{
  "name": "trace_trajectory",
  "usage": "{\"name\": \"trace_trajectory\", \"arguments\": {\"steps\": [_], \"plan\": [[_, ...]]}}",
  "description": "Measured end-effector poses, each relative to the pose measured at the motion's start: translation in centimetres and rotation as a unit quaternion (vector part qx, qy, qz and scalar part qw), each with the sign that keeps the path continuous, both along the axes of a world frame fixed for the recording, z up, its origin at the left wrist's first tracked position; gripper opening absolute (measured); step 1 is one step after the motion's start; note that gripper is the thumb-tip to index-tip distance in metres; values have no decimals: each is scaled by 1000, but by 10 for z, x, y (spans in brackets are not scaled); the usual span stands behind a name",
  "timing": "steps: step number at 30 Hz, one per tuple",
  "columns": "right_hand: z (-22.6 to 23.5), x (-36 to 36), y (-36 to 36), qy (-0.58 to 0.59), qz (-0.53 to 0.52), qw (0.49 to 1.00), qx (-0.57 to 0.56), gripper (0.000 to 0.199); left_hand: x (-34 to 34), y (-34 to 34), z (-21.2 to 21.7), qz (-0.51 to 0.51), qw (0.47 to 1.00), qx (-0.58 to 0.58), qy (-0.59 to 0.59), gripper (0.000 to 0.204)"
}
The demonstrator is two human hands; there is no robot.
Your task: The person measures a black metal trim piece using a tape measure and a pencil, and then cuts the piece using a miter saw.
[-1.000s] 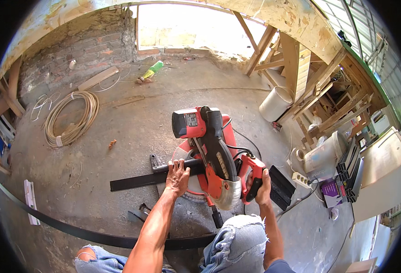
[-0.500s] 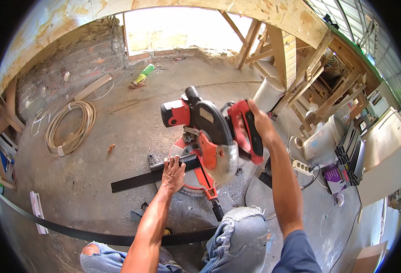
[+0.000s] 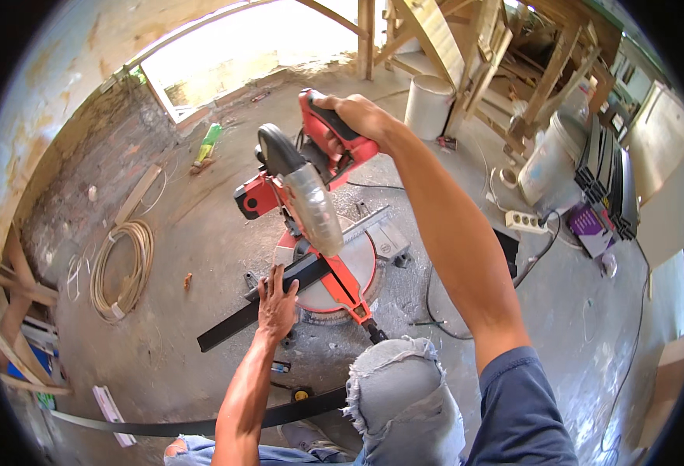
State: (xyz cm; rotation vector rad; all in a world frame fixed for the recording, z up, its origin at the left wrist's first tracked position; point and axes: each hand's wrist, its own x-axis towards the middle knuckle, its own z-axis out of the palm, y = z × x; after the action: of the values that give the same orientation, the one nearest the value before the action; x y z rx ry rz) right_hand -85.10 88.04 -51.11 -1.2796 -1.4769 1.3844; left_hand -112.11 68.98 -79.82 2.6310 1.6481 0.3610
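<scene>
A red and black miter saw [image 3: 334,283] stands on the floor before my knees, its head raised and its clear blade guard [image 3: 315,213] over the round table. My right hand [image 3: 361,120] is closed around the saw's red and black handle. A black bar [image 3: 229,328] lies across the saw table, its right end near the red slot and its left end sticking out past the base. My left hand [image 3: 277,307] grips the bar left of the slot, fingers reaching over it and pressing it down. The blade is mostly hidden by the guard.
A long black strip [image 3: 202,427] lies near my feet, by a tape measure [image 3: 302,394]. Coiled hose [image 3: 121,268] and a green bottle [image 3: 211,140] are at left. At right are a power strip [image 3: 526,223], a white bucket [image 3: 552,159] and stacked black bars [image 3: 606,175]. A cord trails beside the saw.
My right hand has raised the saw head up and back, away from the bar. My left hand stays on the bar. The whole view has shifted and tilted.
</scene>
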Motion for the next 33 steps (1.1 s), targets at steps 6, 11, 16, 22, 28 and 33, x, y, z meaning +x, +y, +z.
{"name": "trace_trajectory", "arguments": {"steps": [6,11,16,22,28,33], "plan": [[-16,8,12,-46,-68,994,71,45,-31,-30,19,26,997,64,-15,58],[-48,26,-44,207,-309,900,226,33,-100,-56,26,160,984,77,-7,50],[-154,78,-131,228,-304,911,161,20,-140,-56,7,648,745,25,-154,64],[-258,73,-194,144,-241,959,-41,14,-207,-60,-49,540,310,-238,-745,49],[-290,72,-218,170,-215,954,-118,14,-179,-43,-44,567,397,-122,-711,21],[-263,35,-223,132,8,984,-116,39,-207,-58,30,592,442,-104,-665,8]]}}
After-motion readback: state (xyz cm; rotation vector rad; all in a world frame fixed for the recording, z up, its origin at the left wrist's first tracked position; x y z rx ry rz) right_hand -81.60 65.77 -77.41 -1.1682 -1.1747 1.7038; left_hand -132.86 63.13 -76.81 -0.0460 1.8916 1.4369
